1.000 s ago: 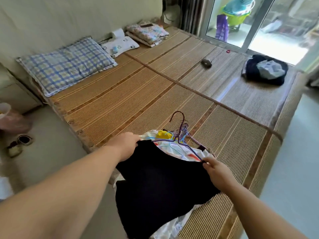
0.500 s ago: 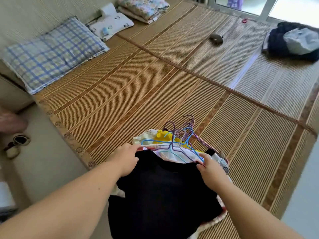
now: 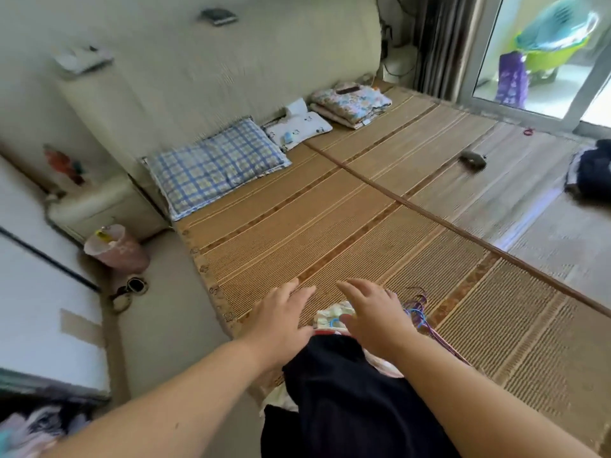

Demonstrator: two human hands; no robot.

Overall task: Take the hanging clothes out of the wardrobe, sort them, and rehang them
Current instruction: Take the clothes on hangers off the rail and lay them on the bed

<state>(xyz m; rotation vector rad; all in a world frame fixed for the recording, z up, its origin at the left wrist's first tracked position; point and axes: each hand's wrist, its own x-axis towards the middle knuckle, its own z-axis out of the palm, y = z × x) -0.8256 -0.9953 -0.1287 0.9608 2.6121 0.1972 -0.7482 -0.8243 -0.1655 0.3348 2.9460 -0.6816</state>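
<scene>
— What are the hands doing?
— I'm seeing left hand (image 3: 281, 320) and right hand (image 3: 373, 317) hovering, fingers spread, gripping nothing.
— The clothes?
— The clothes pile (image 3: 344, 385), black garment topmost, coloured wire hangers (image 3: 420, 312) sticking out, is lying at the bed (image 3: 330, 233) edge

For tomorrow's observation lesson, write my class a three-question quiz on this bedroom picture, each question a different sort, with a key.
1. True or false: both hands grip the black garment.
2. Multiple choice: The coloured hangers lie
A. on the checked pillow
B. on the woven mat, beside the right hand
C. on the floor
3. Short answer: What lies on top of the clothes pile at the bed's near edge?

Key
1. False: the left hand and the right hand are open, fingers spread, above the pile.
2. B
3. The black garment.
</scene>
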